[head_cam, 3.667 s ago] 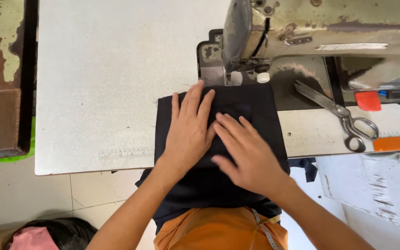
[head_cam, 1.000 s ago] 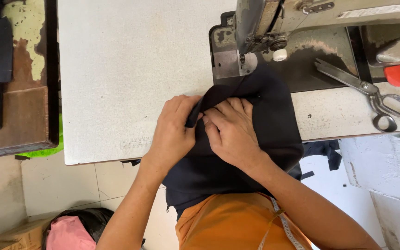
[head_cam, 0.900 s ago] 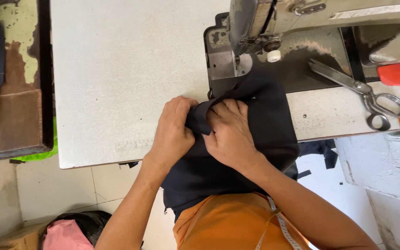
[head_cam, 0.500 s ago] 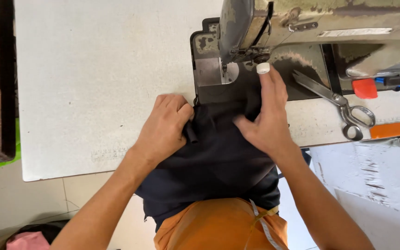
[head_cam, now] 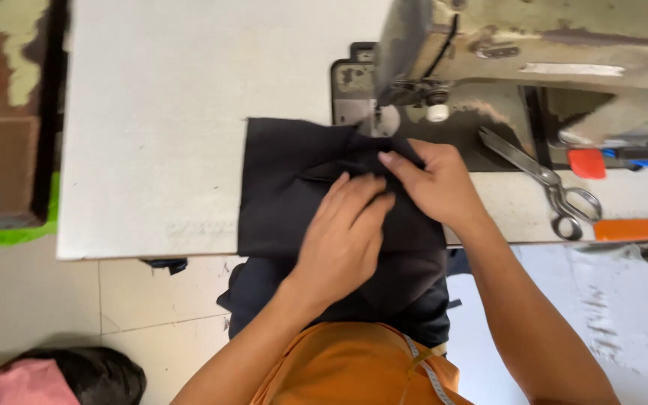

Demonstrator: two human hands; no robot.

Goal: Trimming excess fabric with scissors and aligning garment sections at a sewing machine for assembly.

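Head view: one camera looking down at a sewing station.
Fabric: a black cloth [head_cam: 294,187] lies flat on the white counter [head_cam: 159,135], its far edge under the needle area and its near part hanging off the counter edge toward the person's lap.
Left hand: the left hand [head_cam: 343,240] rests palm down on the cloth, fingers [head_cam: 354,199] stretched out and close together, pressing flat, clamped on nothing.
Right hand: the right hand [head_cam: 436,184] lies on the cloth just beside the left, fingers extended toward the presser foot, flat on the cloth.
Machine: an old cream sewing machine [head_cam: 534,60] stands at the far right of the counter.
Scissors: metal scissors [head_cam: 545,180] lie right of the hands, apart from them.
Clothing: orange garment [head_cam: 346,371] at the bottom.
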